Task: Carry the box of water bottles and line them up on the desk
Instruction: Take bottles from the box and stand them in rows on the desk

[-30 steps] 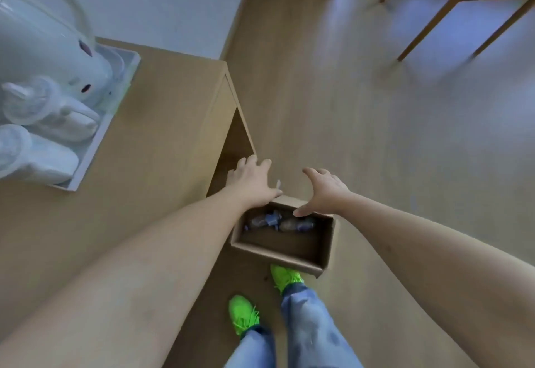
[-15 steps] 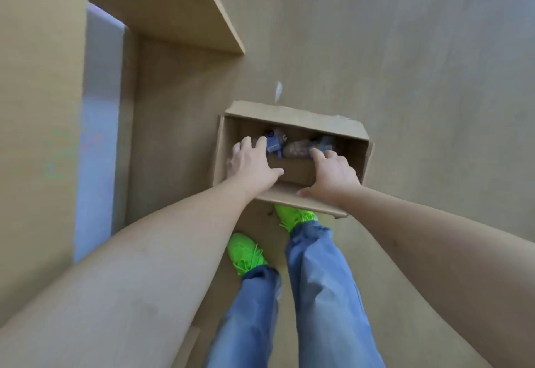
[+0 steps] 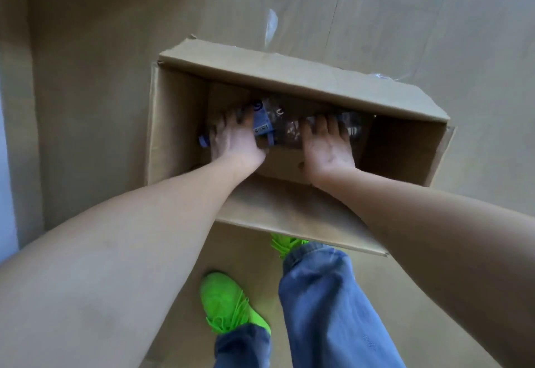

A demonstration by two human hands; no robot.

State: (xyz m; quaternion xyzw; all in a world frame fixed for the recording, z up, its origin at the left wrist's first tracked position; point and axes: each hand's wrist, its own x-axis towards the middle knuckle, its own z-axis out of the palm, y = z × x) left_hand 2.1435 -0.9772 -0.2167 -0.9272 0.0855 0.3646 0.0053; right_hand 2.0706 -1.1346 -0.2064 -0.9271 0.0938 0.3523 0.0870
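Observation:
An open cardboard box (image 3: 289, 78) stands on the wooden floor in front of my feet. Several clear water bottles (image 3: 278, 124) with blue labels lie on their sides at its bottom. Both my hands are down inside the box. My left hand (image 3: 231, 138) lies across one bottle, its fingers bent down over it, with a blue cap showing at its left. My right hand (image 3: 327, 147) rests on another bottle with its fingers stretched out flat. The hands hide most of the bottles.
The box's near flap (image 3: 289, 214) hangs out toward my legs. My green shoes (image 3: 228, 304) and jeans stand just behind it. A wooden panel of the desk (image 3: 17, 78) rises at the left. A strip of clear tape (image 3: 270, 28) sticks up from the far flap.
I have bent much closer to the box. Both hands went from its near edge down inside onto the bottles. The desk top has left the view.

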